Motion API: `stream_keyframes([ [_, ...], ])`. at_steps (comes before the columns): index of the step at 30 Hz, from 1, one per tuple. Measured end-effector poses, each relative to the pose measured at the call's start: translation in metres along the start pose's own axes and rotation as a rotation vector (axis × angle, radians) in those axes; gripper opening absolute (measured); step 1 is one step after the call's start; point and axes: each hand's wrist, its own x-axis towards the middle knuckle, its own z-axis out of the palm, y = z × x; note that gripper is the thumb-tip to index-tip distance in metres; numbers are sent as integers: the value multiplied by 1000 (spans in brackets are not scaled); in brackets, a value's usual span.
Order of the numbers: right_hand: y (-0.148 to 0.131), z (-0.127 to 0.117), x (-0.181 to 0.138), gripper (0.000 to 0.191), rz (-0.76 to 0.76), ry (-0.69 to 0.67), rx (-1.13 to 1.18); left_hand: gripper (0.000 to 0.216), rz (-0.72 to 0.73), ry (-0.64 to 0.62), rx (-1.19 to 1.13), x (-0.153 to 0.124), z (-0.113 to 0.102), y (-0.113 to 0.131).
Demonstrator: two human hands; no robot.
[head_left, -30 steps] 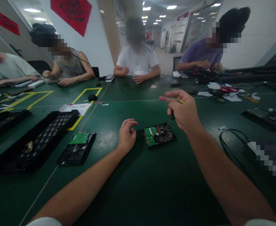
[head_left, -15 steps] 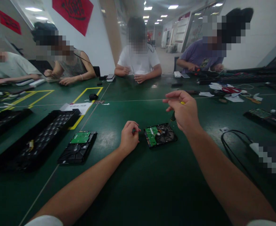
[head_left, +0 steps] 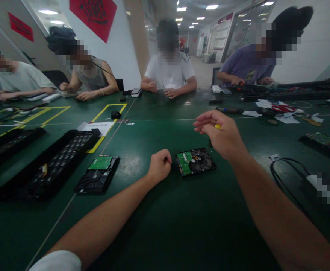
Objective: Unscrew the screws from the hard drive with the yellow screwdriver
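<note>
A hard drive (head_left: 201,162) lies on the green table with its green circuit board and black metal underside facing up. Just left of it my left hand (head_left: 159,165) rests on the table, its fingers curled in. Whether anything is inside that fist is hidden. Above the drive's right far corner is my right hand (head_left: 220,131), closed around a small screwdriver (head_left: 218,127). The tool's yellow end shows between my fingers, and a dark part shows beneath the hand. Its tip is hard to make out. A second hard drive (head_left: 97,175) lies further left.
Left stands a long black tray (head_left: 66,160) of small parts, near a paper sheet (head_left: 97,128). On the right lie a black cable (head_left: 274,169), a circuit-board unit (head_left: 321,143) and scraps of paper with red wire (head_left: 285,108). Several people sit across the table.
My right hand has turned slightly, and the screwdriver's shaft no longer shows over the drive. My left fingers have curled in tighter. The whole view has shifted a little.
</note>
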Motion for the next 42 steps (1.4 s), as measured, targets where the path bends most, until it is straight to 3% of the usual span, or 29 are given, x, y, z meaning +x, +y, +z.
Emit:
stream_keyframes([
  [8,8,-7,2,22,-71,43,-299,23,-35,-85,39,0,-2,7],
  [16,11,-9,4,8,-52,52,-347,20,26,-225,91,-6,1,19],
  [21,6,-8,2,19,-31,-78,-293,22,81,-164,81,-6,0,13],
  [29,8,-12,4,18,-118,-87,-439,27,207,-55,33,-3,-2,16],
  [34,19,-11,5,17,-94,-159,-324,20,251,-40,53,0,-1,25],
  [42,14,-12,4,23,-172,-161,-632,52,261,-218,182,-2,-1,27],
])
